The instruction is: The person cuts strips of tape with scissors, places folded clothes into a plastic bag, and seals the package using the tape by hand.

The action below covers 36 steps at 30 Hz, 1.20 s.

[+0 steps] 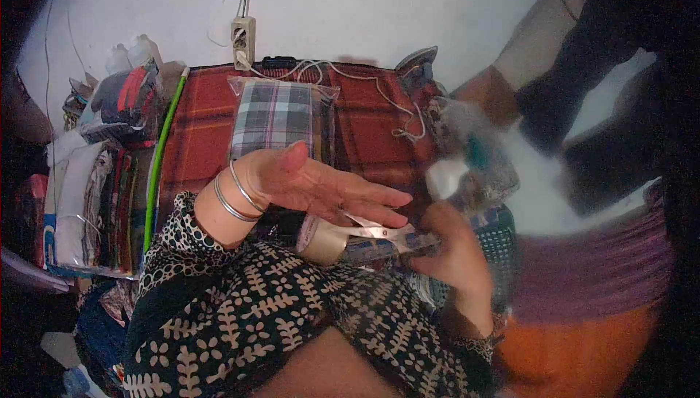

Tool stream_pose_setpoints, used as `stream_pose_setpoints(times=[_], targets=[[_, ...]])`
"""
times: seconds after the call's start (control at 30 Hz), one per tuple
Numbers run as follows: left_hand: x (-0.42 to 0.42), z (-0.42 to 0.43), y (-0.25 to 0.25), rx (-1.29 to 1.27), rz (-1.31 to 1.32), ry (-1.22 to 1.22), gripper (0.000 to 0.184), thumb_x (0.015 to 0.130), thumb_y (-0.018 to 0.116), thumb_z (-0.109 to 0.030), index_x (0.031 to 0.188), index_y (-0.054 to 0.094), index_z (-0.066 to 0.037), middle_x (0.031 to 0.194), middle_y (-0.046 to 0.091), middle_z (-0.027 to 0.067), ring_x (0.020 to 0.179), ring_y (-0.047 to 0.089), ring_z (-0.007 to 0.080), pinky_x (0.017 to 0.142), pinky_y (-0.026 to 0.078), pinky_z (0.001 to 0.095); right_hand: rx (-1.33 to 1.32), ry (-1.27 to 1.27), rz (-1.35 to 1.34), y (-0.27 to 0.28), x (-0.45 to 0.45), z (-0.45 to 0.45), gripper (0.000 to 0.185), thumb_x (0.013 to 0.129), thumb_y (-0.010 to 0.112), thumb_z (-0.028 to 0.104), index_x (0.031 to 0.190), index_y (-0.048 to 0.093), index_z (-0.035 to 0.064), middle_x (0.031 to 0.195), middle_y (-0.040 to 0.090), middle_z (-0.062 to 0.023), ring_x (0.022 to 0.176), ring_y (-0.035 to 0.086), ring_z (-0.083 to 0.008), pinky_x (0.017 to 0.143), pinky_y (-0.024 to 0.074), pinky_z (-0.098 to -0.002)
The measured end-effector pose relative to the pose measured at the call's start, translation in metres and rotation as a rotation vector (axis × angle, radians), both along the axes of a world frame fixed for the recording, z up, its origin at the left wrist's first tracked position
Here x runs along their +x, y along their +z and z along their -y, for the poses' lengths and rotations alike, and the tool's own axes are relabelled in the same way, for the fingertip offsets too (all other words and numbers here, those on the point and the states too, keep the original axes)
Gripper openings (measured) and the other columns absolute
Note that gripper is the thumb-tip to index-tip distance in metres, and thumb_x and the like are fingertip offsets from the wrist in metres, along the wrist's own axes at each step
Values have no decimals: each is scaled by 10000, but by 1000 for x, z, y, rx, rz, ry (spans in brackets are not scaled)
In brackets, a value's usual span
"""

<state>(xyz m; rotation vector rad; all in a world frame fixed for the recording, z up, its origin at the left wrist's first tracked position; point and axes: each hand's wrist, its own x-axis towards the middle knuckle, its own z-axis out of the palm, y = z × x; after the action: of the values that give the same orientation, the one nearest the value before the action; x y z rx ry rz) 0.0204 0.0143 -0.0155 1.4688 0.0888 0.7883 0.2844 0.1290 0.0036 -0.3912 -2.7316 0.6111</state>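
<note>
My left hand (328,186) is stretched out flat with its fingers together and the thumb up, above a roll of tape (325,242). Silver bangles circle that wrist. On the right, my right hand (456,248), partly blurred, holds a pair of scissors (379,232) by the handles, the blades pointing left just below my left fingertips. Behind my left hand, a folded checked cloth (273,117) in a clear plastic packet lies on the red plaid cloth (372,121).
A green stick (165,157) and stacked folded cloths (82,208) are at the left. An iron (418,64) and a power strip (243,43) with a white cord are at the back. Clear plastic bags (477,153) lie at the right.
</note>
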Motion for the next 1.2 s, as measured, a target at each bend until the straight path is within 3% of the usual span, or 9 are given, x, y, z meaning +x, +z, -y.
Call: stream_pose_setpoints(times=[0.17,0.5,0.7,0.8,1.1,1.17,1.2], targets=[[-9,3,-4,-61,17,95,1312,643,309,-941,1484,47,32,1528,146,259,1429,188,290,1149,121,419,128,-16,34,1,20,-1,588,441,811,153,955,563,10,964,538,-151,921,553,-367,794,460,-408],[-12,3,13,-77,38,47,1381,587,367,-959,1478,49,47,1521,162,267,1414,236,291,1137,183,381,124,-47,17,2,15,-7,569,446,811,160,931,563,-2,974,548,-161,943,551,-363,820,453,-405],[1,4,23,-66,-45,26,1380,588,336,-964,1478,28,45,1522,150,269,1424,204,297,1149,119,403,166,25,-31,9,-2,-4,548,435,819,174,905,578,28,946,544,-144,921,545,-360,802,447,-429],[1,-2,12,8,43,-56,1437,544,327,-978,1461,-3,79,1504,87,329,1437,82,366,1150,55,453,127,63,12,10,-5,-6,511,441,820,181,875,590,40,895,550,-126,896,546,-359,780,443,-440],[4,-3,11,106,173,-113,1432,563,325,-967,1446,-10,109,1508,78,322,1437,94,353,1153,63,445,37,57,-10,9,-7,-3,423,472,813,183,797,581,44,797,539,-124,818,549,-355,705,441,-429],[6,1,15,88,103,-32,1295,675,257,-925,1464,49,81,1525,142,265,1434,159,308,1154,73,436,70,66,-43,11,-11,3,413,479,812,177,785,570,41,782,524,-122,812,545,-356,688,442,-428],[9,0,14,87,104,-34,1295,675,257,-925,1464,49,81,1525,142,265,1434,159,308,1154,73,436,69,64,-42,13,-13,5,413,479,812,177,785,570,41,782,524,-122,812,545,-356,688,442,-428]])
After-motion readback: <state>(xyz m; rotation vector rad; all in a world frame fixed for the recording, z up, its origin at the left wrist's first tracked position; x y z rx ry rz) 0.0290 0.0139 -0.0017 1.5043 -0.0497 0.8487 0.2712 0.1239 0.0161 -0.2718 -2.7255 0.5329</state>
